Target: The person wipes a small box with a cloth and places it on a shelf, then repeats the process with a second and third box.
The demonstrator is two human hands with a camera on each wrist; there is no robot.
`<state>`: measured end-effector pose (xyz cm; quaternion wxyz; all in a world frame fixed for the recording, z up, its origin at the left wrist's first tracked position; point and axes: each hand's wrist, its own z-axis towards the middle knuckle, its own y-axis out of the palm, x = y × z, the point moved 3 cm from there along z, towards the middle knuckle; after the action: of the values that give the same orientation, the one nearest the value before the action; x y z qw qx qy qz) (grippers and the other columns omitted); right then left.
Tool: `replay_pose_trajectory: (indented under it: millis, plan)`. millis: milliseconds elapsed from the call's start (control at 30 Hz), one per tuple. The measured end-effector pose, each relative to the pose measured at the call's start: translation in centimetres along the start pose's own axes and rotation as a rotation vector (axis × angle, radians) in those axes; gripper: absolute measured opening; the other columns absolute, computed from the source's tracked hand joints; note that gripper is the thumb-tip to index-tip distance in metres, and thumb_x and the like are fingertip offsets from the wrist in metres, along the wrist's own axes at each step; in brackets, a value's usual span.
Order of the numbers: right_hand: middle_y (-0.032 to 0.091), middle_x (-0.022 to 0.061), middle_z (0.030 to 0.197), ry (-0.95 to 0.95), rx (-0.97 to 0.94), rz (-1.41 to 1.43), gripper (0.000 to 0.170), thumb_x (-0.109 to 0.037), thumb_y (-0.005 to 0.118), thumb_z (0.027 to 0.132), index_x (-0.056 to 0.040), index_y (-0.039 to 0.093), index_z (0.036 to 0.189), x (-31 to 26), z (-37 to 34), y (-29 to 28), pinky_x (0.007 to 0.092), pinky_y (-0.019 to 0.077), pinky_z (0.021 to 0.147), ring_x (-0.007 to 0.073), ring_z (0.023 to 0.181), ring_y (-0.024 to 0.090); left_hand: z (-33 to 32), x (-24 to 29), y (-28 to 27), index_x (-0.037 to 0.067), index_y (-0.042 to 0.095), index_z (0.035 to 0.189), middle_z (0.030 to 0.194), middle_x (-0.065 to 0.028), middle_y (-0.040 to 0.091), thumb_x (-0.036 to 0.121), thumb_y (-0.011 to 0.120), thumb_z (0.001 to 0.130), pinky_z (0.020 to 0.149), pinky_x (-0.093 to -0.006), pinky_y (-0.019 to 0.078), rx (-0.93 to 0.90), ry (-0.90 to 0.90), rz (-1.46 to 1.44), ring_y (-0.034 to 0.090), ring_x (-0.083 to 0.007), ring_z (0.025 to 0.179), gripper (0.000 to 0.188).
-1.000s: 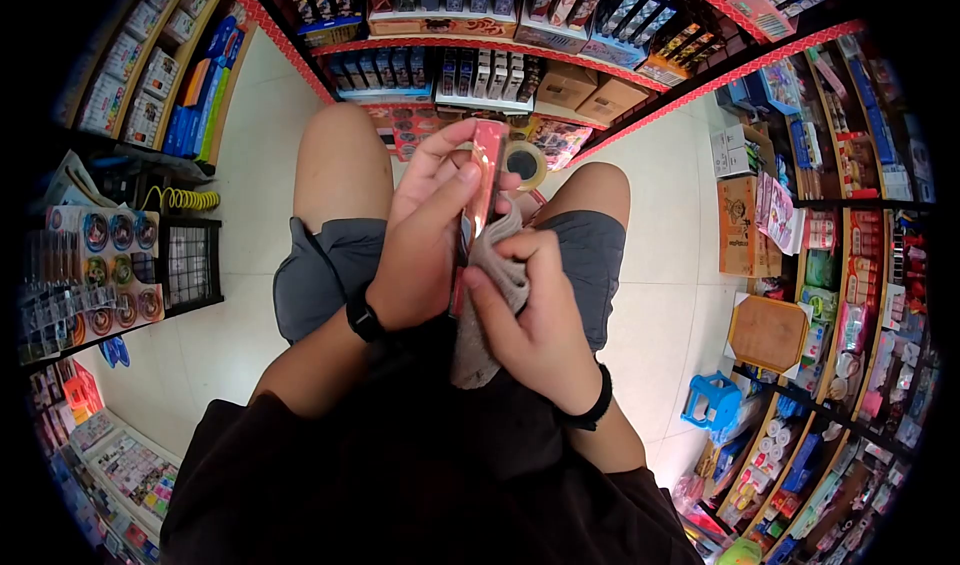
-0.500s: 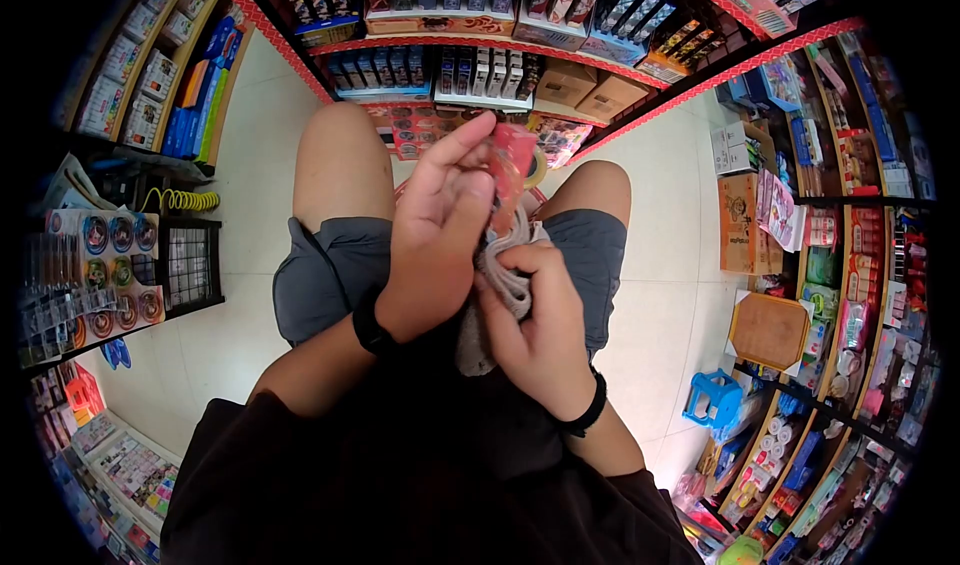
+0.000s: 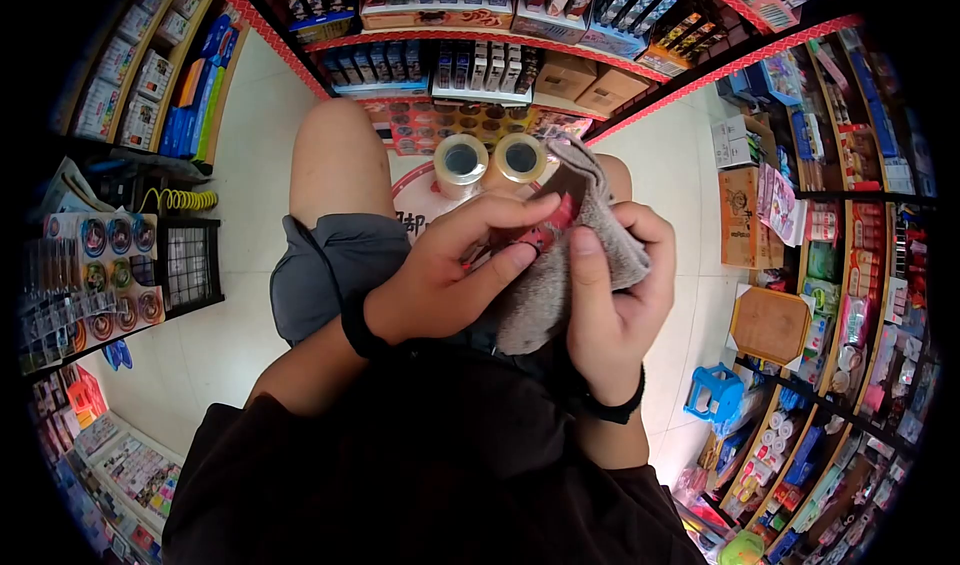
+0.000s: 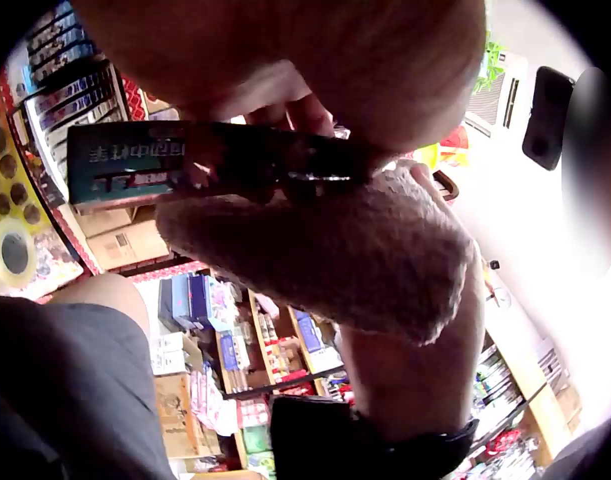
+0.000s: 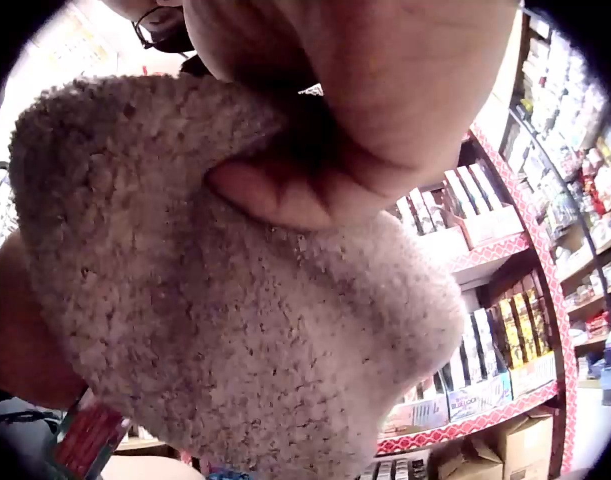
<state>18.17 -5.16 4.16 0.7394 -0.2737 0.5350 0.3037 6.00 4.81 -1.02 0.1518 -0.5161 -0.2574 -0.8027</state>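
Note:
In the head view, my left hand holds a slim red packet between thumb and fingers over the lap. The left wrist view shows it as a narrow box with printed lettering, dark in shadow. A fuzzy grey-brown cloth lies folded against the packet and hides part of it. My right hand grips this cloth, thumb on the near side. Up close in the right wrist view, the cloth spreads below the thumb, and a red corner of the packet shows beneath it.
Two rolls of clear tape stand on a round white surface with a red rim between the knees. Shelves of boxed goods rise ahead. More shelves line both sides, with a blue stool at the right.
Both hands have come lower, and the right hand has moved right with the cloth. The packet has tilted from upright into the cloth. Both tape rolls now show.

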Motion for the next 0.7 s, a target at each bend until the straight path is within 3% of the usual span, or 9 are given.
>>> replay_pose_trajectory:
  millis: [100, 167, 267, 367, 400, 500, 700]
  plan:
    - [0.060, 0.0079, 0.099, -0.035, -0.044, -0.113, 0.020, -0.002, 0.072, 0.094, 0.0007, 0.061, 0.110, -0.6, 1.0, -1.1, 0.0265, 0.0461, 0.081, 0.0158, 0.089, 0.059, 0.5, 0.7, -0.9, 0.001, 0.063, 0.133, 0.121, -0.0128, 0.067, -0.001, 0.064, 0.097, 0.105, -0.0359, 0.0478, -0.128, 0.069, 0.295, 0.065, -0.0248, 0.112, 0.037]
    - [0.060, 0.0114, 0.104, -0.087, -0.138, -0.233, 0.026, -0.001, 0.074, 0.091, 0.0016, 0.064, 0.114, -0.8, 1.4, -1.4, 0.0301, 0.0474, 0.085, 0.0224, 0.094, 0.060, 0.8, 1.0, -0.9, 0.002, 0.064, 0.131, 0.116, -0.0137, 0.067, -0.001, 0.066, 0.095, 0.101, -0.0365, 0.0493, -0.150, 0.146, 0.415, 0.066, -0.0279, 0.107, 0.036]
    - [0.059, 0.0150, 0.110, -0.124, -0.253, -0.343, 0.036, -0.001, 0.074, 0.089, 0.0010, 0.064, 0.123, -1.5, 1.5, -1.3, 0.0345, 0.0485, 0.092, 0.0289, 0.103, 0.060, 0.8, 1.1, -1.0, 0.003, 0.065, 0.128, 0.113, -0.0137, 0.068, 0.001, 0.068, 0.093, 0.097, -0.0374, 0.0502, -0.084, 0.145, 0.462, 0.066, -0.0288, 0.107, 0.036]
    - [0.059, 0.0165, 0.112, -0.106, -0.222, -0.359, 0.036, -0.002, 0.074, 0.089, 0.0005, 0.065, 0.124, -2.2, 1.4, -0.7, 0.0360, 0.0483, 0.095, 0.0310, 0.107, 0.060, 0.7, 1.4, -0.7, 0.003, 0.065, 0.124, 0.110, -0.0134, 0.067, 0.002, 0.070, 0.091, 0.094, -0.0374, 0.0508, 0.003, 0.117, 0.484, 0.066, -0.0290, 0.104, 0.034]
    - [0.060, 0.0177, 0.113, -0.095, -0.219, -0.316, 0.040, 0.004, 0.071, 0.086, 0.0001, 0.065, 0.126, -1.8, 1.3, -0.7, 0.0364, 0.0493, 0.095, 0.0322, 0.107, 0.061, 0.7, 1.6, -0.8, 0.003, 0.065, 0.124, 0.110, -0.0136, 0.067, 0.001, 0.070, 0.090, 0.093, -0.0375, 0.0509, -0.030, 0.129, 0.527, 0.066, -0.0294, 0.103, 0.034]
    - [0.061, 0.0175, 0.110, -0.143, -0.297, -0.388, 0.047, 0.011, 0.066, 0.081, 0.0002, 0.066, 0.126, -1.7, 1.0, -1.3, 0.0352, 0.0518, 0.090, 0.0313, 0.101, 0.064, 0.8, 2.0, -1.0, 0.003, 0.064, 0.123, 0.110, -0.0142, 0.066, 0.000, 0.070, 0.089, 0.091, -0.0375, 0.0512, -0.080, 0.158, 0.611, 0.065, -0.0304, 0.100, 0.034]
    - [0.063, 0.0156, 0.101, -0.232, -0.160, -0.444, 0.049, 0.014, 0.063, 0.075, 0.0006, 0.069, 0.122, -0.9, 0.8, -1.0, 0.0346, 0.0541, 0.082, 0.0298, 0.091, 0.066, 0.8, 1.7, -0.2, 0.002, 0.063, 0.123, 0.112, -0.0149, 0.066, -0.001, 0.070, 0.088, 0.089, -0.0367, 0.0522, 0.011, 0.106, 0.580, 0.066, -0.0308, 0.098, 0.035]
